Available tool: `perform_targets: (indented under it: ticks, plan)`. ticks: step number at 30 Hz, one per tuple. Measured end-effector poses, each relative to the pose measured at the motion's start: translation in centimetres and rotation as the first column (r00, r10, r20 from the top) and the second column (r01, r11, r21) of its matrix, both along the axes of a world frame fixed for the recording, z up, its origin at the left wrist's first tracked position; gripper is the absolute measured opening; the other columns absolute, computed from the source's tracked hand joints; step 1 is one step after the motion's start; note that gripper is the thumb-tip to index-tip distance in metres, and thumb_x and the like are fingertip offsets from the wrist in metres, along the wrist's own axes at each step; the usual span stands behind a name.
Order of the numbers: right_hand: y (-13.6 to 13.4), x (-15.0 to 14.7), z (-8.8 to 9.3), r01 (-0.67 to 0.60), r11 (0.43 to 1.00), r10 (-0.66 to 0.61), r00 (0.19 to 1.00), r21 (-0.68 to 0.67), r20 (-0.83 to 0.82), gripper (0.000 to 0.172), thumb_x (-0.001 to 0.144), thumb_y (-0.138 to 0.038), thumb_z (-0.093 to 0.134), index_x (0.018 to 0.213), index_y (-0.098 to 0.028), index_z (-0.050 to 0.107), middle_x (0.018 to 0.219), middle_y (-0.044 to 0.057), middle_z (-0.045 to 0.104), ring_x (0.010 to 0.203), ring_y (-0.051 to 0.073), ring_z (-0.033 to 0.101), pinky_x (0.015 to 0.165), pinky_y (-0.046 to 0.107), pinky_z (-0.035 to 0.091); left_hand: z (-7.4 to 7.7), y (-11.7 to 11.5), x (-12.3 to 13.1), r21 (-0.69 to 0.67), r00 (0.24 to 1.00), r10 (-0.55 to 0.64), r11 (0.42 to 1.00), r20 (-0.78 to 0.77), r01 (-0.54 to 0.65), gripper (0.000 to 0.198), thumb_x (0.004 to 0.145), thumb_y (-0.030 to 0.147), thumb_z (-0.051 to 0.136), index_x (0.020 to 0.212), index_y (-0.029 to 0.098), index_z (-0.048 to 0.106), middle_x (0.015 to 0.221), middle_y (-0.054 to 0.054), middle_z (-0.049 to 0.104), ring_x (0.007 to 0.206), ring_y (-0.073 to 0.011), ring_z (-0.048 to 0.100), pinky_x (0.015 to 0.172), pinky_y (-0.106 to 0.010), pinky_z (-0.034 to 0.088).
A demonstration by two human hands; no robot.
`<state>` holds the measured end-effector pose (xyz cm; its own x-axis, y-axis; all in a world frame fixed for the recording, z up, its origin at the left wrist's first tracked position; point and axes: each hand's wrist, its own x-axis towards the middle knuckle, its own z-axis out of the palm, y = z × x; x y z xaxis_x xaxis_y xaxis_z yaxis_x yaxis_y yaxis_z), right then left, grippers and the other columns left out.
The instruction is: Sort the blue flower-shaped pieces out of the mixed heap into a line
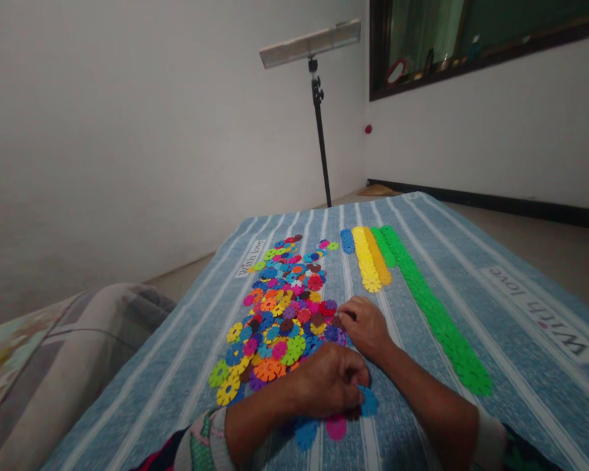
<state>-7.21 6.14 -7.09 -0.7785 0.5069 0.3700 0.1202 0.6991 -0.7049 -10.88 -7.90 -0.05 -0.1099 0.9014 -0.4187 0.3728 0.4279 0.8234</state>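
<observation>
A pile of flat, flower-shaped plastic discs in many colours lies spread on a blue striped cloth. My left hand rests closed at the pile's near edge, fingers curled over a blue disc; a pink disc and another blue one lie just under it. My right hand sits at the pile's right edge, fingers pinched on a dark disc. Beyond it lie sorted rows: a long green row, a shorter green one, an orange row, a yellow row and a short blue row.
A black stand with a flat light bar on top rises at the far end of the cloth, against a white wall. A dark-framed window is at the upper right. A grey cushion lies at the left.
</observation>
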Motion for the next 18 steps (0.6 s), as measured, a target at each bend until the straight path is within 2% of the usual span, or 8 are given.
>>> perform_targets:
  ticks: [3, 8, 11, 13, 16, 18]
  plan:
    - [0.0, 0.1, 0.1, 0.006, 1.000, -0.006, 1.000, 0.002, 0.000, 0.015, 0.081, -0.014, 0.058, 0.074, -0.021, 0.070, 0.077, 0.002, 0.064, 0.083, 0.017, 0.056, 0.076, 0.028, 0.038, 0.4, 0.1, -1.5, 0.108, 0.992, 0.127, 0.986, -0.019, -0.124, 0.004, 0.067, 0.013, 0.062, 0.069, 0.014, 0.059, 0.055, 0.006, 0.053, 0.051, -0.0060, 0.046, 0.049, -0.017, 0.033]
    - [-0.1, 0.2, 0.0, -0.016, 1.000, 0.016, 1.000, 0.017, 0.001, 0.015, 0.082, -0.016, 0.058, 0.073, -0.021, 0.068, 0.073, 0.001, 0.061, 0.078, 0.017, 0.054, 0.070, 0.027, 0.036, 1.6, 2.6, -6.1, 0.324, 0.937, 0.348, 0.890, -0.035, -0.319, 0.009, 0.071, 0.021, 0.063, 0.076, 0.014, 0.065, 0.059, 0.003, 0.058, 0.053, -0.0069, 0.048, 0.052, -0.018, 0.040]
    - [-0.2, 0.0, -0.1, -0.013, 1.000, 0.013, 1.000, 0.002, -0.018, 0.017, 0.081, -0.013, 0.057, 0.073, -0.021, 0.068, 0.075, 0.001, 0.063, 0.080, 0.017, 0.054, 0.074, 0.027, 0.036, 1.5, 6.1, -9.6, 0.449, 0.861, 0.505, 0.785, -0.066, -0.426, 0.008, 0.068, 0.017, 0.062, 0.074, 0.013, 0.065, 0.057, 0.003, 0.058, 0.052, -0.0081, 0.052, 0.052, -0.019, 0.043]
    - [-0.3, -0.1, 0.0, -0.005, 1.000, 0.005, 1.000, -0.012, -0.016, 0.017, 0.081, -0.014, 0.057, 0.072, -0.021, 0.069, 0.076, 0.002, 0.064, 0.081, 0.017, 0.054, 0.075, 0.028, 0.036, 0.9, 9.1, -11.7, 0.498, 0.803, 0.583, 0.735, -0.120, -0.460, 0.009, 0.068, 0.015, 0.061, 0.074, 0.013, 0.067, 0.057, 0.002, 0.060, 0.051, -0.0084, 0.054, 0.054, -0.020, 0.045]
    - [-0.3, -0.1, 0.0, 0.003, 1.000, -0.003, 1.000, -0.026, -0.005, 0.016, 0.081, -0.014, 0.058, 0.072, -0.021, 0.069, 0.076, 0.002, 0.064, 0.081, 0.017, 0.054, 0.074, 0.029, 0.035, -0.6, 13.8, -14.3, 0.467, 0.679, 0.666, 0.728, -0.309, -0.502, 0.012, 0.069, 0.011, 0.060, 0.075, 0.014, 0.070, 0.057, 0.002, 0.062, 0.054, -0.0103, 0.059, 0.057, -0.020, 0.048]
    - [-0.4, -0.1, 0.0, 0.002, 1.000, -0.002, 1.000, -0.030, -0.011, 0.016, 0.080, -0.013, 0.058, 0.072, -0.020, 0.069, 0.075, 0.002, 0.064, 0.080, 0.017, 0.054, 0.075, 0.029, 0.034, -1.7, 16.5, -15.6, 0.465, 0.633, 0.693, 0.712, -0.345, -0.527, 0.014, 0.069, 0.009, 0.060, 0.075, 0.014, 0.072, 0.060, 0.000, 0.066, 0.059, -0.0122, 0.063, 0.059, -0.021, 0.049]
